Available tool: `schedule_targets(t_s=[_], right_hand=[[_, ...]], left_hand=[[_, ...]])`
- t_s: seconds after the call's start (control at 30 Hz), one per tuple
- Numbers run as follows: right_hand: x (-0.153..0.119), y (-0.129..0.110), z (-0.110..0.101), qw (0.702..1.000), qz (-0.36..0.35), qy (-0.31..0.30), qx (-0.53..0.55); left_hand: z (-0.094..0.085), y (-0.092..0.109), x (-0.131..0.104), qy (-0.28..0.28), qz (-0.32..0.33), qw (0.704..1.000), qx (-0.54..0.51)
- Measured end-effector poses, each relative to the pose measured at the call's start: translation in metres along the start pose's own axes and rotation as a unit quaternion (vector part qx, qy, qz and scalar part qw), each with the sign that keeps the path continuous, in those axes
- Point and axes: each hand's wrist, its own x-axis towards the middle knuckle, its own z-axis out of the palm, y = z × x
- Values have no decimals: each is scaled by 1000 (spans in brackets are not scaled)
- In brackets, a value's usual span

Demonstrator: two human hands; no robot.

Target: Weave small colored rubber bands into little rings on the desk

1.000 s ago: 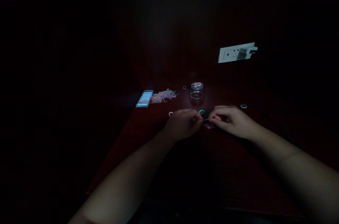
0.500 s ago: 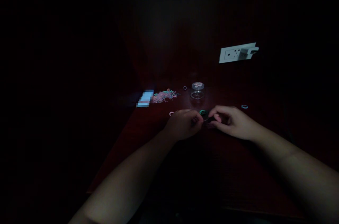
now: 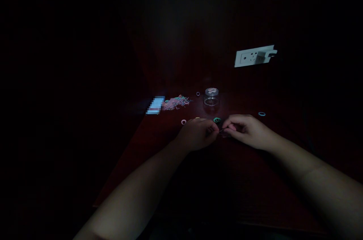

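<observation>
My left hand (image 3: 198,133) is closed in a pinch on a thin, dark elastic band (image 3: 222,131). My right hand (image 3: 246,130) faces it from the right, thumb and fingertips pinched on the band's other side. The scene is dim, and the fingers partly hide the band. Just beyond the fingertips lie green elastic bands (image 3: 217,120). A pale pink ring-shaped band (image 3: 183,122) rests left of my left hand, and a yellow one (image 3: 197,118) shows partly behind its knuckles.
Farther back stands a clear lidded jar (image 3: 211,100). Left of it are a heap of mostly pink bands (image 3: 177,102) and a lit, blurred screen (image 3: 155,105). A blue band (image 3: 261,114) lies to the right, a small ring (image 3: 197,94) near the wall. A wall socket (image 3: 248,58) holds a plug.
My right fingertips have closed in toward the left ones and now meet at the thin band, which earlier hung as a loop from my left hand. The yellow band has come into sight.
</observation>
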Motion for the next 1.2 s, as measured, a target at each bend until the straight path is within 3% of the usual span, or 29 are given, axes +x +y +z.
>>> schedule_targets(t_s=[0.67, 1.2], right_hand=[[1, 3, -9, 998, -23, -9, -52], [3, 18, -8, 986, 47, -64, -145]], left_hand=[[4, -9, -2, 10, 19, 1000, -14], [2, -6, -2, 2, 2, 1000, -25]])
